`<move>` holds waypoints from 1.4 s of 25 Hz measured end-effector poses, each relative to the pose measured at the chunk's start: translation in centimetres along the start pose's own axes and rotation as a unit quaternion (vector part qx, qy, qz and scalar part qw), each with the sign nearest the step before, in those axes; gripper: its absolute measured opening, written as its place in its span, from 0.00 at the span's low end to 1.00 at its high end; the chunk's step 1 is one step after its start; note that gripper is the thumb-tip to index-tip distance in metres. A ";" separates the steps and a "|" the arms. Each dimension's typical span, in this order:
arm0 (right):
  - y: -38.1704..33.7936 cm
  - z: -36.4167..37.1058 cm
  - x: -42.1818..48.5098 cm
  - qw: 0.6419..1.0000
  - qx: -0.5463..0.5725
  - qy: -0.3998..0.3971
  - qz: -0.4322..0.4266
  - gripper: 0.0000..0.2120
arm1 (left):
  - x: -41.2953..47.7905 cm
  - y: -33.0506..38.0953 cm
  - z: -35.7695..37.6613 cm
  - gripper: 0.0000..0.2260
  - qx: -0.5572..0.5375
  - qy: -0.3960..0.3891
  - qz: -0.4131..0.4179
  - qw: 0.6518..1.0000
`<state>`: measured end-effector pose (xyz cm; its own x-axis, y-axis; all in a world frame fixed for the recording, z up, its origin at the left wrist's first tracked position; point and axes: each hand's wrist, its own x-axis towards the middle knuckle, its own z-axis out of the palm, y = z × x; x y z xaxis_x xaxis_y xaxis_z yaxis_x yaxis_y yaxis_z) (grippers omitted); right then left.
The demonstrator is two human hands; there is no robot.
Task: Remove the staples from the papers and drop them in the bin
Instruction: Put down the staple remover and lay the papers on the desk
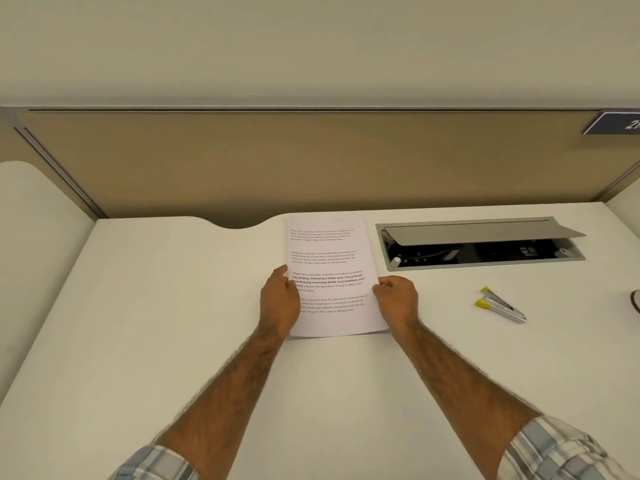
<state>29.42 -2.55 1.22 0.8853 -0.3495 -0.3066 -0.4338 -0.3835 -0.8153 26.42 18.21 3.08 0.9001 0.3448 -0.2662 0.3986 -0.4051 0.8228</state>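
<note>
White printed papers (329, 258) lie on the white desk (173, 306), a little right of centre near the back edge. My left hand (278, 299) grips their left edge, thumb on top of the text. My right hand (398, 299) pinches the right edge. A faint mark near the top left corner of the papers may be a staple; it is too small to tell. A silver staple remover with yellow tips (500, 306) rests on the desk to the right of my right hand, apart from it. No bin is in view.
An open cable tray with a raised grey lid (481, 244) is set into the desk behind the staple remover. A tan partition (311, 161) closes off the back. Part of a round object (635, 299) shows at the right edge.
</note>
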 end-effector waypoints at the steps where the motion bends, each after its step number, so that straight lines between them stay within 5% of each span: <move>1: 0.0 0.0 -0.1 1.000 -0.005 -0.002 -0.005 0.09 | 0.1 0.0 0.1 0.18 0.004 -0.004 0.006 1.000; 6: -0.3 -0.5 -0.2 0.992 -0.111 -0.005 -0.060 0.16 | 0.9 -1.3 0.4 0.21 0.050 -0.007 0.031 0.998; 11: 1.9 0.5 -2.9 0.909 -0.342 -0.036 -0.234 0.30 | -2.2 -3.5 1.7 0.26 0.257 -0.006 0.130 0.958; 22: 4.3 -3.4 -9.3 0.868 -0.436 -0.035 -0.234 0.46 | -8.6 -7.7 -0.5 0.43 0.349 -0.007 0.192 0.917; 35: 5.8 -16.9 -19.5 0.860 -0.461 0.070 -0.208 0.44 | -19.1 -1.0 0.3 0.46 0.309 -0.030 0.302 0.901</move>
<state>6.81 -12.35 10.76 0.9952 -0.0930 0.0314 -0.0901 -0.9924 -0.0840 8.90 11.74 7.19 0.9863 -0.1351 0.0952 -0.1620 -0.9043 0.3950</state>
